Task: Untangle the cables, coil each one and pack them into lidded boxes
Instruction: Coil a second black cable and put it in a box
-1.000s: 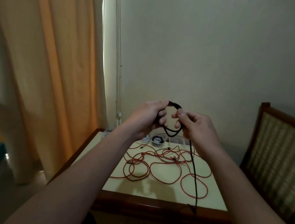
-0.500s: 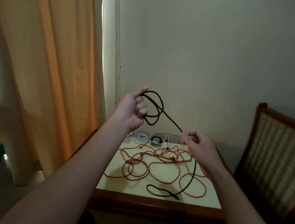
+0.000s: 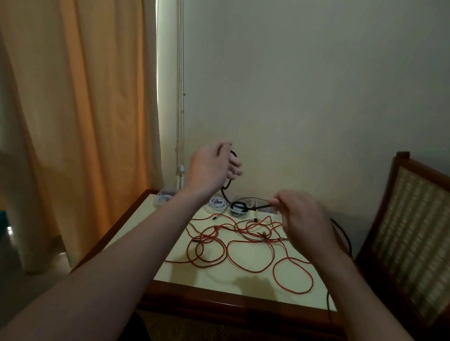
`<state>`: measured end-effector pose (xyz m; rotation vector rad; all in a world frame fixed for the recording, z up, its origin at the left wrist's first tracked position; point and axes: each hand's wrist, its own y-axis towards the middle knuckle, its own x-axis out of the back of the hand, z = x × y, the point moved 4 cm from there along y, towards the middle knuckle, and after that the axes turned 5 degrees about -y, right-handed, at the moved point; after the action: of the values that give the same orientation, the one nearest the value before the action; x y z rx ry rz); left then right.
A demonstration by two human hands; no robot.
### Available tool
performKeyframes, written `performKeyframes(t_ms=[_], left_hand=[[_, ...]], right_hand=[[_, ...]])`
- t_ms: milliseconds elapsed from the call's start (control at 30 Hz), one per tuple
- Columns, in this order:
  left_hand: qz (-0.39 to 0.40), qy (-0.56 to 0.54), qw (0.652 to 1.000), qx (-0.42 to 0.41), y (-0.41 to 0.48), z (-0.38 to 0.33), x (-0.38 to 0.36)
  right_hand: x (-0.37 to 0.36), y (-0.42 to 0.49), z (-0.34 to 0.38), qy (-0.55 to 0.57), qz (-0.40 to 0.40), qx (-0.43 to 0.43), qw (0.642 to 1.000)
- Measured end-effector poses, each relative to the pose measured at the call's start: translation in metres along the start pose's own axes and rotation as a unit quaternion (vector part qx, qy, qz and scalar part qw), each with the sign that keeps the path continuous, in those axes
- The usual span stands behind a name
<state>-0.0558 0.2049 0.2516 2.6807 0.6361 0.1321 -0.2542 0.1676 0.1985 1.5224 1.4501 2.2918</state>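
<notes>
Table point(image 3: 205, 280) back edge: clear boxes point(image 3: 217, 203) hold coiled cables.

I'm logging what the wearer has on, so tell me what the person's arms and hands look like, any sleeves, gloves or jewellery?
Both forearms are bare with no sleeves in view. The left hand and right hand wear no gloves, and no watch, bracelet or ring shows.

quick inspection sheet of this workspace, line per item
surface: cream table with a wood edge
job's things: small clear boxes at the far edge, some holding coiled cable
clutter: nothing seen
grippers: left hand raised with a loop of black cable; right hand pinching it
cables: red cable tangled on the table; black cable trails off the right edge
surroundings: curtain left, chair right, wall behind
</notes>
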Motion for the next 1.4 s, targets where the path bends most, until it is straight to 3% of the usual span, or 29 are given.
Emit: performKeyframes(t_ms=[100,167,300,400,467,533,633,700,967,1133,1233,1400], left_hand=[[0.078,0.105,0.991,-0.021,-0.011,0.005,-0.02],[0.137,0.085,0.987,0.007,-0.018,0.008,-0.03],[0.232,-0.057,0.961,0.136,-0.029,0.013,-0.04],[0.245,-0.189,0.924,0.226,-0.033,0.008,-0.044],[0.248,-0.255,0.9,0.253,-0.034,0.006,-0.045],[0.249,-0.313,0.876,0.268,-0.034,0.005,-0.045],[0.239,-0.367,0.858,0.267,-0.033,0.005,-0.044],[0.219,-0.371,0.86,0.273,-0.031,0.009,-0.045],[0.217,-0.256,0.921,0.199,-0.027,0.015,-0.039],[0.238,-0.275,0.894,0.261,-0.032,0.012,-0.042],[0.213,-0.303,0.888,0.272,-0.029,0.015,-0.046],[0.182,-0.314,0.912,0.192,-0.027,0.019,-0.046]], right_hand=[[0.009,0.012,0.015,-0.002,-0.039,0.043,0.998],[0.013,0.019,0.02,0.014,-0.05,0.055,0.997],[0.022,0.028,0.021,0.073,-0.075,0.029,0.994],[0.027,0.028,0.016,0.17,-0.085,-0.082,0.978],[0.027,0.026,0.013,0.227,-0.061,-0.178,0.956],[0.019,0.025,0.014,0.284,0.023,-0.258,0.923],[0.006,0.019,0.022,0.444,0.129,-0.342,0.818],[0.004,0.017,0.024,0.5,0.139,-0.344,0.782],[0.011,0.019,0.025,0.405,0.057,-0.275,0.87],[0.012,0.022,0.034,0.333,0.048,-0.218,0.916],[0.013,0.024,0.038,0.326,0.043,-0.197,0.923],[0.011,0.024,0.038,0.327,0.026,-0.188,0.926]])
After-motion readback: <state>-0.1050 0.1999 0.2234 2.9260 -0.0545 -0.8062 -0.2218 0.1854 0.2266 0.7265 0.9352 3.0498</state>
